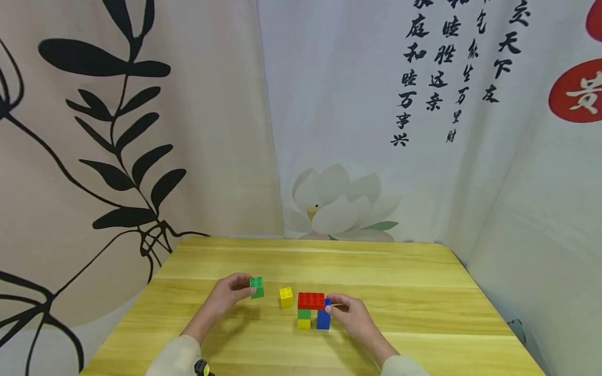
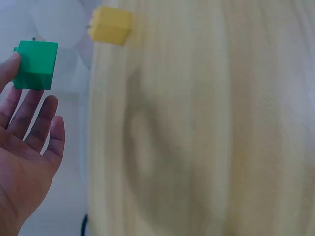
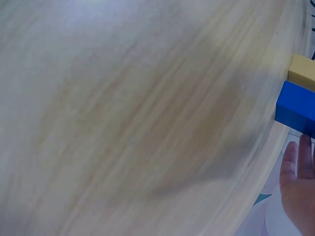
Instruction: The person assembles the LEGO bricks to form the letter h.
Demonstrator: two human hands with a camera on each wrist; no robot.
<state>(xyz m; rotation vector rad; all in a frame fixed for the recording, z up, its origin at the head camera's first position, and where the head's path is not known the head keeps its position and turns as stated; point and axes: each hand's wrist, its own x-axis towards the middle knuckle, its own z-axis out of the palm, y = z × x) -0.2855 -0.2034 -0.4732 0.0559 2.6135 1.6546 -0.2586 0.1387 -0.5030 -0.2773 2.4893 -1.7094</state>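
- Yellow brick [image 1: 286, 297] on the counter [image 1: 423, 292] stands between the left hand [image 1: 229, 294] and the stack [image 1: 311, 300].
- Left hand pinches a bright green studded brick [image 2: 37, 61].
- Right hand [image 1: 354, 317] pinches the stack's blue brick [image 1: 327, 302].

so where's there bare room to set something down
The table is bare right of the right hand, behind the red-topped stack to the far edge, and just in front of that stack. Crowded: from the green block in the left hand, past the yellow block, to the stack.
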